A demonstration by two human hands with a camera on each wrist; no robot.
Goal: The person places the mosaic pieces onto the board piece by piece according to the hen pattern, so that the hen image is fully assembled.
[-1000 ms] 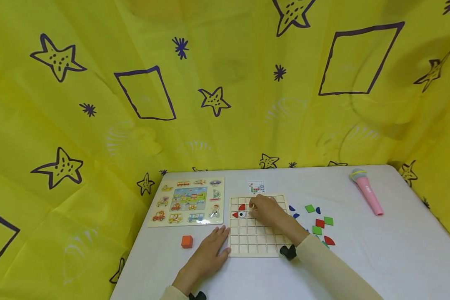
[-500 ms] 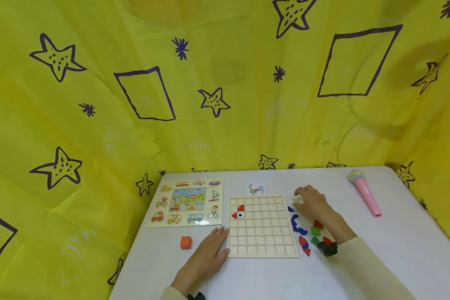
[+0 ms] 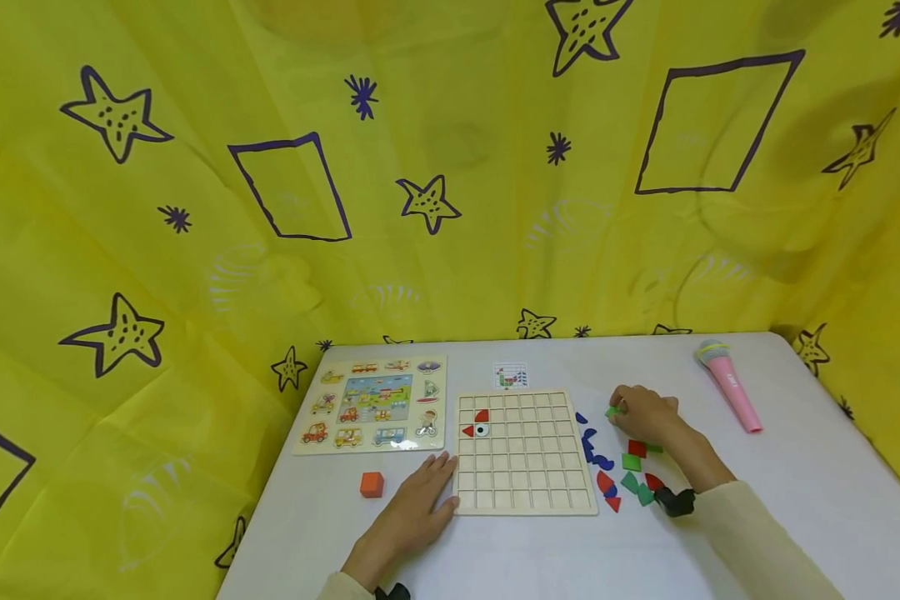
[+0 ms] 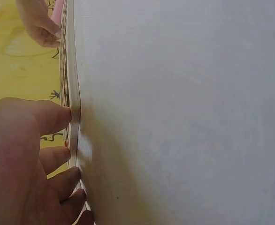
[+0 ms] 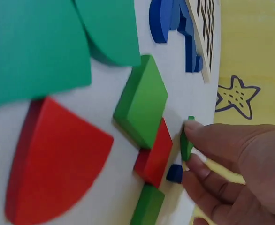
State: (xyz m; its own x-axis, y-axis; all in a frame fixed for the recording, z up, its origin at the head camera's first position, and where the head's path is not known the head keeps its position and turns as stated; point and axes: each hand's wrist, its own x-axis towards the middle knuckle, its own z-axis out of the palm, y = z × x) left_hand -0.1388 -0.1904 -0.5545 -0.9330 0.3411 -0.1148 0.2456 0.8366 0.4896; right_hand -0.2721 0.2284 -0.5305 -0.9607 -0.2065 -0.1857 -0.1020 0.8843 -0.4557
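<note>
Right hand [image 3: 643, 411]: fingers pinch green tile [image 3: 613, 411], apparently just off table [image 3: 795, 500]. Left hand [image 3: 412, 508]: fingers flat, released, against grid board [image 3: 525, 500] edge

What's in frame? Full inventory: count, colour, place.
grid board: 1, pale wood, table centre; three pieces in its top-left cells
vehicle puzzle: 1, multicolour, left of board
orange cube: 1, front-left
pattern card: 1, white, behind board
loose pieces: several, red, green, blue, right of board
microphone: 1, pink, far right
table: 1, white
backdrop: yellow, stars
left hand: flat against board's near-left edge
right hand: pinches green piece
</note>
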